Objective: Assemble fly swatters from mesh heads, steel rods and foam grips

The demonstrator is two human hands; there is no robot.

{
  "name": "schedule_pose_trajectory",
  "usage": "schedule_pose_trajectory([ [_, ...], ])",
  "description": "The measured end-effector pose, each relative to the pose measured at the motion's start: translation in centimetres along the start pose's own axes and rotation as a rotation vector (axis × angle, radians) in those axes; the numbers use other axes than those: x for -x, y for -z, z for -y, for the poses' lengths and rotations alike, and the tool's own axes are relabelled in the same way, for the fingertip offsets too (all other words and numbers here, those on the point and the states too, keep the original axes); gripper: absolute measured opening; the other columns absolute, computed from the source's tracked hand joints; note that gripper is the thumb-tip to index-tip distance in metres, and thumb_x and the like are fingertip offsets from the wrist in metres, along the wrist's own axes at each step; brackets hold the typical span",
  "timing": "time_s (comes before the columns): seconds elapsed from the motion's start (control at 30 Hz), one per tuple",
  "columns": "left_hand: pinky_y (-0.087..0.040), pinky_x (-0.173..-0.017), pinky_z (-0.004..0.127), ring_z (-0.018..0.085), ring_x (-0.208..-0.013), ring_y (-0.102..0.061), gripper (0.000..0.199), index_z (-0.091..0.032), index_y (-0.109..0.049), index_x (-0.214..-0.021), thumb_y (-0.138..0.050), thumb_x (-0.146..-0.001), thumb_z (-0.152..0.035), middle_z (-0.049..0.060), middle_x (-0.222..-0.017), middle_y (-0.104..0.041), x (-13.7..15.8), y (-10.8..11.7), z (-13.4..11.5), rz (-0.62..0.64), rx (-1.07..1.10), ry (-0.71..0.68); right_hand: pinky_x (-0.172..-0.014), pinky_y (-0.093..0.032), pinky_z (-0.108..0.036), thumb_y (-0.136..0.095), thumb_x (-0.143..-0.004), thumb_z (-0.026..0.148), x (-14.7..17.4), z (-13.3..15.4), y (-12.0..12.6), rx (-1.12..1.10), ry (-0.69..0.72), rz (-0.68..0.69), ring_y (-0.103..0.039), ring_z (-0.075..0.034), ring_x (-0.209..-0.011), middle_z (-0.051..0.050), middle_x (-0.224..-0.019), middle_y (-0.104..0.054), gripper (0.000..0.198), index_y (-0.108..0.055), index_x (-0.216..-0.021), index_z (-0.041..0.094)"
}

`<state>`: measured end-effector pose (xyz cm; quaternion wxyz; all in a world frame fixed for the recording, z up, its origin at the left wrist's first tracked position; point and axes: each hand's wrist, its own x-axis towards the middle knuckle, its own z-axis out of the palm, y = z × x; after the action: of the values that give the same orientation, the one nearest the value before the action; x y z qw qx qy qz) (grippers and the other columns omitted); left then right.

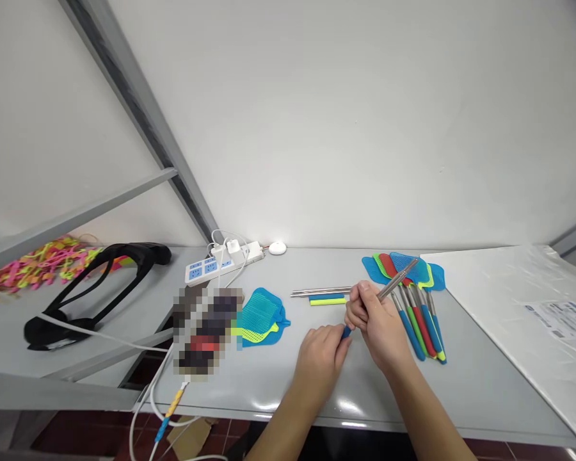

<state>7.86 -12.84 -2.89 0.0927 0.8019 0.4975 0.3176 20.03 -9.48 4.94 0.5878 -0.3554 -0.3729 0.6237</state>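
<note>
Above the front of the grey tabletop, my right hand (377, 323) is closed around a shiny metal fly swatter rod (397, 280), which slants up to the right. My left hand (319, 355), lower and to the left, grips a blue handle sleeve (346, 332) that shows between the two hands. Whether the sleeve sits on the rod is hidden by my fingers. Behind my hands lie several loose metal rods (319, 292) with a yellow sleeve (327, 301) and a blue one. Fly swatters (420, 320) with coloured grips are fanned out to the right. Loose swatter heads (262, 314) lie left.
A power strip (211, 266) with plugs and a round white device (277, 248) stand near the wall. Left are a pixelated object (206, 333), white cables, a black frame-like item (100, 288) and colourful strips (43, 266). White plastic sheeting (518, 307) covers the right side.
</note>
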Motion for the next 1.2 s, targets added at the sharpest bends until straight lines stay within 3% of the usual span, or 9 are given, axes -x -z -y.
schedule_pose_trajectory([
  [0.23,-0.046,-0.069,0.034,0.02,-0.076,-0.062,0.019,-0.02,-0.06,-0.106,-0.044,-0.098,-0.026,0.004,-0.084,-0.068,0.1,-0.1,0.1,-0.004,0.055,0.012,-0.049,-0.031,-0.023,-0.05,-0.093,0.052,-0.2,-0.2,0.2,0.161,0.005,0.012,-0.025,-0.008,-0.048,0.008,-0.054,-0.028,0.036,-0.054,-0.075,0.021],
  [0.37,-0.045,-0.065,0.034,0.021,-0.073,-0.062,0.016,-0.02,-0.061,-0.091,-0.045,-0.095,-0.022,0.004,-0.079,-0.067,0.1,0.0,0.1,-0.019,0.109,0.058,-0.062,-0.039,-0.025,-0.05,-0.092,0.051,0.2,-0.9,0.1,0.433,0.007,0.1,-0.047,-0.013,-0.064,0.003,-0.065,-0.048,0.035,-0.06,-0.079,0.02],
  [0.47,-0.047,-0.067,0.033,0.021,-0.077,-0.063,0.015,-0.02,-0.06,-0.092,-0.045,-0.094,-0.019,0.004,-0.084,-0.068,0.1,0.4,0.1,-0.045,0.128,0.094,-0.076,-0.043,-0.029,-0.055,-0.091,0.047,0.7,-1.5,0.0,0.575,0.008,0.113,-0.055,-0.017,-0.082,-0.001,-0.086,-0.06,0.027,-0.064,-0.097,0.023],
  [0.6,-0.049,-0.07,0.032,0.02,-0.081,-0.064,0.016,-0.021,-0.06,-0.099,-0.045,-0.094,-0.02,0.003,-0.089,-0.07,0.1,1.0,0.0,-0.069,0.238,0.188,-0.088,-0.043,-0.033,-0.059,-0.089,0.043,1.1,-1.3,-0.3,0.552,0.047,0.118,-0.057,-0.02,-0.097,-0.002,-0.1,-0.061,0.033,-0.055,-0.117,0.027],
  [0.87,-0.05,-0.085,0.037,0.022,-0.098,-0.062,0.02,-0.021,-0.06,-0.109,-0.046,-0.096,-0.029,0.007,-0.103,-0.067,0.4,1.4,-0.4,-0.143,0.461,0.288,-0.082,-0.045,-0.031,-0.053,-0.093,0.043,1.8,0.1,-1.6,0.545,0.147,0.134,-0.06,-0.02,-0.096,-0.004,-0.104,-0.065,0.023,-0.063,-0.104,0.026],
  [1.03,-0.042,-0.104,0.041,0.022,-0.123,-0.05,0.036,-0.025,-0.042,-0.135,-0.03,-0.102,-0.035,0.01,-0.137,-0.051,0.2,3.8,-2.6,-0.416,0.786,0.301,-0.086,-0.045,-0.032,-0.049,-0.096,0.039,2.3,-0.6,-1.3,0.576,0.179,0.198,-0.059,-0.022,-0.1,-0.005,-0.108,-0.066,0.024,-0.063,-0.109,0.026],
  [1.1,-0.038,-0.108,0.041,0.022,-0.128,-0.046,0.037,-0.026,-0.044,-0.134,-0.033,-0.101,-0.037,0.008,-0.139,-0.049,-0.7,5.3,-3.6,-0.402,0.79,0.273,-0.087,-0.045,-0.032,-0.047,-0.097,0.039,2.3,-0.8,-0.9,0.576,0.175,0.196,-0.059,-0.021,-0.101,-0.005,-0.11,-0.066,0.026,-0.061,-0.114,0.026],
  [1.2,-0.042,-0.102,0.039,0.022,-0.121,-0.051,0.033,-0.024,-0.054,-0.125,-0.037,-0.1,-0.038,0.009,-0.131,-0.055,-2.7,7.0,-4.6,-0.298,0.765,0.216,-0.081,-0.047,-0.031,-0.044,-0.098,0.04,2.1,-1.2,-0.4,0.629,0.161,0.228,-0.061,-0.021,-0.095,-0.006,-0.11,-0.066,0.03,-0.059,-0.116,0.023],
])
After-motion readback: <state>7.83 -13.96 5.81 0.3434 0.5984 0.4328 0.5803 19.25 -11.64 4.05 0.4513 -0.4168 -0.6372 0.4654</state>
